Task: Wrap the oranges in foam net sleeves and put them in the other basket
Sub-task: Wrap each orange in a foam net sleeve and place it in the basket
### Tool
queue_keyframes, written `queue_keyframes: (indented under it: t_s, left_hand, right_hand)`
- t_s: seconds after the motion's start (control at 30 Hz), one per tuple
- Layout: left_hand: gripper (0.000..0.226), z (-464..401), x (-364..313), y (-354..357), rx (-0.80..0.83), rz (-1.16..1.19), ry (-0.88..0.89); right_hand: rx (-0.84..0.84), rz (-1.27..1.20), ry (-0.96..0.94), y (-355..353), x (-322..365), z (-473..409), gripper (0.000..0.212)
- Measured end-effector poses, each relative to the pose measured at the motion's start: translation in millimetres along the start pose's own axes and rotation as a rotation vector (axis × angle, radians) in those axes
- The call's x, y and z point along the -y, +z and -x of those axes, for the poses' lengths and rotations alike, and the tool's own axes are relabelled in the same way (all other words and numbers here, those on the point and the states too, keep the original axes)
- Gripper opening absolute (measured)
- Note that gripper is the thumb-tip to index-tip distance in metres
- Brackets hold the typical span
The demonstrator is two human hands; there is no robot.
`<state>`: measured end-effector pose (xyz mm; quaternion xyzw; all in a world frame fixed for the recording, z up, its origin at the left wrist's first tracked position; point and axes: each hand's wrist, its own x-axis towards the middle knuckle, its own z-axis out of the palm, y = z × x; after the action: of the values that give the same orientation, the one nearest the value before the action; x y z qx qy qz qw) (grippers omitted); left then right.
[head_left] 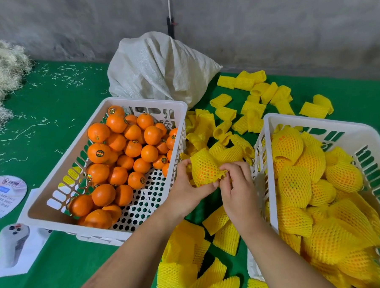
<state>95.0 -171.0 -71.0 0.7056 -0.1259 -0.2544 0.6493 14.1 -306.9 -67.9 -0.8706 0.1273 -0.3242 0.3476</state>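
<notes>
Head view, both hands (213,189) gripping netted orange (205,170)

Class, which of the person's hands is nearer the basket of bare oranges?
Left. The left hand is just beside the basket of bare oranges, at its right wall; the right hand is farther right, beside the other basket.

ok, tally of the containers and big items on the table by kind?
White plastic baskets: 2, the left basket of bare oranges and the right basket of sleeved ones
White woven sack: 1
Sleeved orange in hand: 1, gripped by the left hand and right hand
Total: 4
</notes>
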Motion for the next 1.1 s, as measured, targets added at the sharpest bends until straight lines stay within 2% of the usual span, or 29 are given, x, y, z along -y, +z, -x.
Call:
queue_keyframes:
  t_s: [0.07, 0.17, 0.23, 0.33, 0.47, 0.6, 0.73, 0.8, 0.87, 0.9, 0.97, 1.0, 1.03, 1.1]
  left_hand:
    - [0.083, 0, -1, 0, 0.003, -0.003, 0.021]
    - [0.073, 0, -3, 2, -0.017, 0.020, 0.025]
    - [0.059, 0, -3, 1, 0.005, 0.071, -0.007]
    - [0.037, 1, -4, -1, 0.033, 0.163, -0.090]
    - [0.051, 1, -7, -2, 0.031, 0.176, -0.118]
    - [0.063, 1, -4, -1, -0.004, 0.103, -0.075]
    - [0.066, -1, -3, -1, -0.065, 0.083, -0.023]
    - [0.067, -2, -3, -2, -0.061, 0.102, -0.023]
    - [0.063, -2, -4, -3, -0.058, 0.163, -0.034]
    - [0.061, -2, -4, -3, -0.061, 0.194, -0.033]
    - [0.058, -1, -5, -4, -0.077, 0.241, -0.026]
    - [0.059, -1, -6, -4, -0.084, 0.270, -0.025]
    - [0.060, 0, -7, -5, -0.081, 0.288, -0.022]
    - [0.063, 1, -7, -4, -0.059, 0.243, 0.002]
  right_hand:
    - [-0.050, -0.013, -0.032, -3, 4, -1, 0.020]
    - [-0.008, -0.007, -0.105, -4, 6, 2, 0.022]
    - [0.058, 0.010, -0.084, -2, 5, 3, 0.021]
    - [0.118, -0.059, -0.010, -1, 6, 2, 0.031]
    - [0.022, -0.039, -0.045, -2, 5, 0, 0.013]
    - [-0.008, 0.018, -0.030, -3, 5, 0, 0.023]
    - [0.044, 0.022, -0.197, 0, 4, 4, 0.025]
    - [0.115, -0.052, -0.123, 1, 3, 6, 0.033]
    - [0.238, -0.138, 0.068, 3, 2, 7, 0.041]
    - [0.313, -0.163, 0.149, 4, 1, 6, 0.039]
    - [0.446, -0.157, 0.244, 8, -3, 6, 0.019]
    - [0.469, -0.154, 0.274, 10, -4, 5, 0.008]
    - [0.468, -0.167, 0.301, 11, -5, 6, 0.005]
    - [0.386, -0.326, 0.442, 11, -1, 2, 0.013]
